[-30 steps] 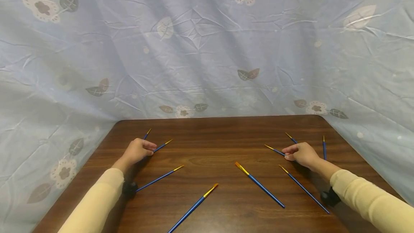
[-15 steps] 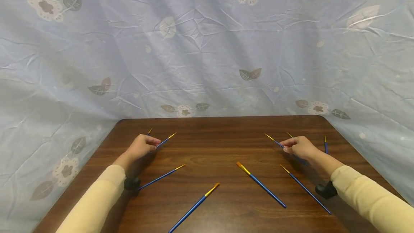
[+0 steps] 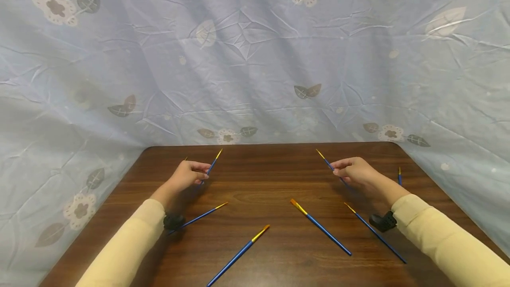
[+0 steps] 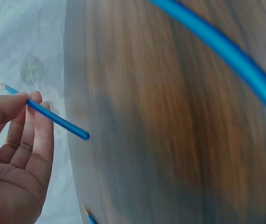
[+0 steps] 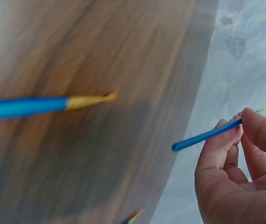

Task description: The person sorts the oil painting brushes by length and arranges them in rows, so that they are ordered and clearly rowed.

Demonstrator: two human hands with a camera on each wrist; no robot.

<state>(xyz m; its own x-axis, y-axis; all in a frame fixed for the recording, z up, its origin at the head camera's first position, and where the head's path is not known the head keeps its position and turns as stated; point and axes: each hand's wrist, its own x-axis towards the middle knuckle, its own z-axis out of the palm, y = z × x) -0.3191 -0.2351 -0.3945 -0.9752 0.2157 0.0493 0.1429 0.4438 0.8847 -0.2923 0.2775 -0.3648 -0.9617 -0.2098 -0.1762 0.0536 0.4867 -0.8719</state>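
My left hand [image 3: 186, 176] pinches a thin blue paintbrush [image 3: 214, 162] between thumb and fingers, its gold-coloured tip pointing up and away. In the left wrist view the brush's rounded handle end [image 4: 79, 133] sticks out past the fingers. On the other side, my right hand [image 3: 356, 171] pinches a similar thin paintbrush [image 3: 325, 160], tip up and slanting to the left. The right wrist view shows its blue handle [image 5: 202, 137] jutting from between thumb and fingers. Both brushes are raised above the far half of the brown wooden table [image 3: 263, 167].
A paintbrush [image 3: 203, 215] lies by the left wrist, and a thicker one [image 3: 238, 255] nearer the front. Right of centre lie a flat-tipped paintbrush [image 3: 322, 229] and a thin one [image 3: 376, 234]. Another paintbrush [image 3: 399, 175] lies behind the right forearm. A patterned curtain [image 3: 255, 56] hangs around the table.
Both hands have lifted their paintbrushes and moved inward, towards each other. The brushes now stand steeper, tips up. The left hand now covers most of the brush behind it.
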